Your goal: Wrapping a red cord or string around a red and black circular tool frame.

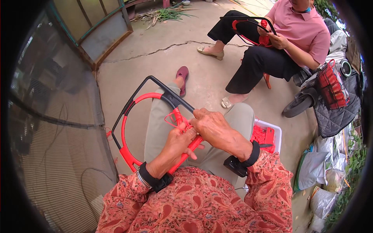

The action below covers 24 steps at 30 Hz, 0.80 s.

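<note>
A person sits with both hands over the lap, busy with a black and red frame (126,153). The frame is in front of the tummy. Its round part sticks out past the left edge of the lap, and a straight red bar runs in toward the shirt. The left hand (175,144) has its grip pinched on some red cord (177,115) where it wraps the frame. Thumb and pointer press together there, and other fingers poke out past the red bar. The right hand (217,128) comes over the top, its grip curled by the black bar, touching the left hand. Its fingertips are tucked away, so one cannot tell if they pinch the cord too. A thin loop of cord sticks up just beside the hands.

On the floor (202,83), beside the right leg, is a white tub (277,136). It has more red string (258,134) in it. The person's dark red shoe (182,75) is past the frame's far corner.

Toward the far right edge of the floor sits a co-worker (299,33) in a pink top and black trousers. This person holds another frame (273,24). Green leaves (169,14) lie near the floor's far edge.
</note>
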{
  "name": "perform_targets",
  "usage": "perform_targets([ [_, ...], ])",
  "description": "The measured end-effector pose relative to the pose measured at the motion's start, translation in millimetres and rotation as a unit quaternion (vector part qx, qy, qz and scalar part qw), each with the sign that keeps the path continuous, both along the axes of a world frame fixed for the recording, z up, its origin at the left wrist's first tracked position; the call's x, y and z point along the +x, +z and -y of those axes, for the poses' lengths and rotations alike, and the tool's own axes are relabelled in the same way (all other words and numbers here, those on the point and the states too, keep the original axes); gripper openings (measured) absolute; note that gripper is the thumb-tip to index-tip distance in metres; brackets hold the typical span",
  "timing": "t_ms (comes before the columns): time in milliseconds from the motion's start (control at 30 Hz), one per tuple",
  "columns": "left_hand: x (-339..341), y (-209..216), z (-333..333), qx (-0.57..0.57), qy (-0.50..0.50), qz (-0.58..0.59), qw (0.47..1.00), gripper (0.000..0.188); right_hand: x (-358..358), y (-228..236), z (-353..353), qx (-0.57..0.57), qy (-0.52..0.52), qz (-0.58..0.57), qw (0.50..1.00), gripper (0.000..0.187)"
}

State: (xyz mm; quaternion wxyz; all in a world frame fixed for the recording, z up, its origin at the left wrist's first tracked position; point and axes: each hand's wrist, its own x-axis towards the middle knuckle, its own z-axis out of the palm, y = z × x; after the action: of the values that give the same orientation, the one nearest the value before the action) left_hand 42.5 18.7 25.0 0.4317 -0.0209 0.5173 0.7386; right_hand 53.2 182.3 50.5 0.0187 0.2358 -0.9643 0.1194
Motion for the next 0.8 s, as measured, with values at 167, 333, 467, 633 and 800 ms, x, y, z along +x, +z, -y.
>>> perform_targets([
  [167, 1, -2, -3, -0.031, 0.029, 0.009, 0.999, 0.029, -1, 0, -13, -0.131, -0.004, 0.052, 0.990, 0.029],
  [333, -1, 3, -6, -0.073, 0.032, -0.003, 0.997, 0.024, 1, 19, -35, -0.242, -0.033, 0.137, 0.960, 0.039],
  [467, -6, 13, -10, -0.157, -0.030, -0.156, 0.975, 0.021, 6, 32, -55, -0.212, -0.122, 0.185, 0.952, 0.041],
  [633, -6, 5, -11, -0.172, -0.003, -0.137, 0.975, 0.019, 20, 42, -86, -0.316, -0.135, 0.234, 0.909, 0.033],
  [800, -6, 1, -15, -0.217, 0.010, -0.147, 0.965, 0.017, 8, 8, -88, -0.497, -0.169, 0.139, 0.840, 0.013],
])
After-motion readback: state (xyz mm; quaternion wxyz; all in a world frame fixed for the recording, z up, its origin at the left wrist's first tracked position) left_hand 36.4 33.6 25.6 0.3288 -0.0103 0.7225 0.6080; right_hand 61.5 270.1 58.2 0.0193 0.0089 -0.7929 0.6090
